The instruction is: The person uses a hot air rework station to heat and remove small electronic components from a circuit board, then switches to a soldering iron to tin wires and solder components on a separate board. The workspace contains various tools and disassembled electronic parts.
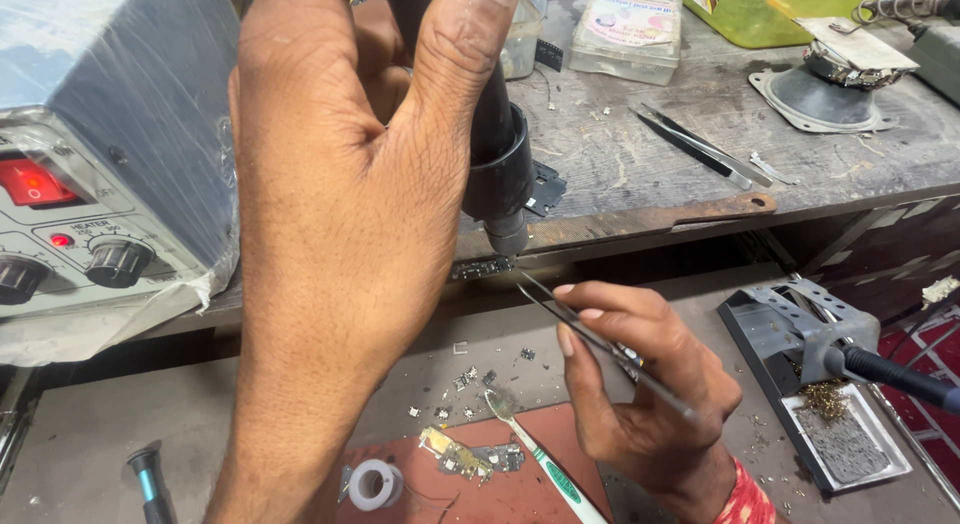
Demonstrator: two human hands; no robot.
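Observation:
My left hand (pixel 340 234) rises in the middle of the view and grips a black hot-air wand (pixel 497 164). The wand's metal nozzle (pixel 507 236) points down at a small dark circuit board (pixel 482 269) lying on the front edge of the wooden shelf. Lower right, my right hand (pixel 640 384) pinches a pair of thin tweezers (pixel 560 309). Their tips reach up-left to just beside the board, under the nozzle. Whether the tips touch the board cannot be told.
A grey rework station (pixel 100 184) with a lit red switch and knobs stands at left. Spare tweezers (pixel 700 144) and a plastic box (pixel 628 29) lie on the shelf. A soldering iron stand (pixel 800 324) sits right; a toothbrush (pixel 540 454), solder coil (pixel 375 482) and loose chips lie below.

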